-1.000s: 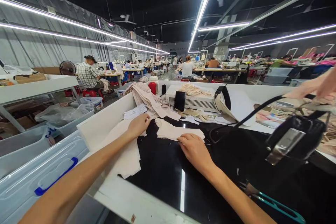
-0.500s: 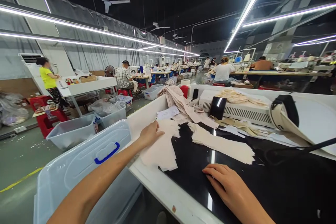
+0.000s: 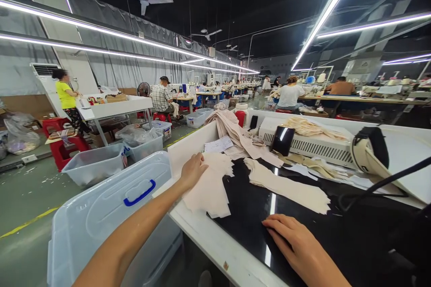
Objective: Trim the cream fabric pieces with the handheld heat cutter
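Note:
My left hand (image 3: pixel 192 170) rests on a stack of beige cut fabric pieces (image 3: pixel 210 188) at the left edge of the table, fingers curled over the top piece. My right hand (image 3: pixel 296 246) lies flat and open on the glossy black table surface (image 3: pixel 249 219), holding nothing. Just beyond it lies a long beige fabric strip (image 3: pixel 289 186). A paper slip (image 3: pixel 218 145) sits behind the stack.
A clear plastic bin lid with a blue handle (image 3: pixel 111 206) is at my left. Draped beige cloth (image 3: pixel 235 132), a white machine (image 3: pixel 310 145) with a black phone (image 3: pixel 282 140), a strap roll (image 3: pixel 368 150) and a black cable (image 3: pixel 384 184) fill the table's back. Other people work at distant tables.
The view has swung left. My right hand came off the beige strip and back toward me onto the black surface. My left hand stays on the stack.

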A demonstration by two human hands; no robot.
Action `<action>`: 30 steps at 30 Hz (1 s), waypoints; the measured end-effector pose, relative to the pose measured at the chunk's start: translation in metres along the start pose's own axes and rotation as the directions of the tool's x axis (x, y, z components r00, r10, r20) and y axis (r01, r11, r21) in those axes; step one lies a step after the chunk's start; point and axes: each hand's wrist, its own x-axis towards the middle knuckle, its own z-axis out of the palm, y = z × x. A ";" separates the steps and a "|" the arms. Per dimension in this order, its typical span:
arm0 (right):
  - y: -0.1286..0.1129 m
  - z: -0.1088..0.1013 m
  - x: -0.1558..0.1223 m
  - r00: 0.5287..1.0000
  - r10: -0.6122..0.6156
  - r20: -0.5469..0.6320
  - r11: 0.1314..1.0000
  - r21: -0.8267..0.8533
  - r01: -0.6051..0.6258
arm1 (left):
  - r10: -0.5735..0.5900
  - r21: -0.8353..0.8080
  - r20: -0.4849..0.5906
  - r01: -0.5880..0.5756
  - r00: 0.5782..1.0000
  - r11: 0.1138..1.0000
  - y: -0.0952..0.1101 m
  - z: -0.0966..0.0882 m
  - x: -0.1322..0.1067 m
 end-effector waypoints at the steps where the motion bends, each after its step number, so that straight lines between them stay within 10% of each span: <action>1: 0.000 0.000 0.000 1.000 0.005 0.003 1.000 0.005 -0.005 | 0.003 -0.006 0.004 -0.003 1.000 1.000 0.000 0.001 0.000; 14: -0.005 -0.006 0.003 0.999 0.012 0.040 0.999 0.029 -0.013 | -0.063 -0.144 0.066 0.072 0.996 0.987 -0.001 0.009 0.013; 22: -0.026 -0.014 0.009 0.979 0.180 0.099 0.967 0.165 -0.195 | 0.106 -0.419 0.018 -0.089 0.994 0.903 0.015 -0.016 0.002; 30: -0.069 -0.043 0.050 0.824 0.553 0.128 0.581 0.649 -0.491 | 0.387 -0.730 0.310 -0.043 0.869 0.682 0.071 -0.030 -0.066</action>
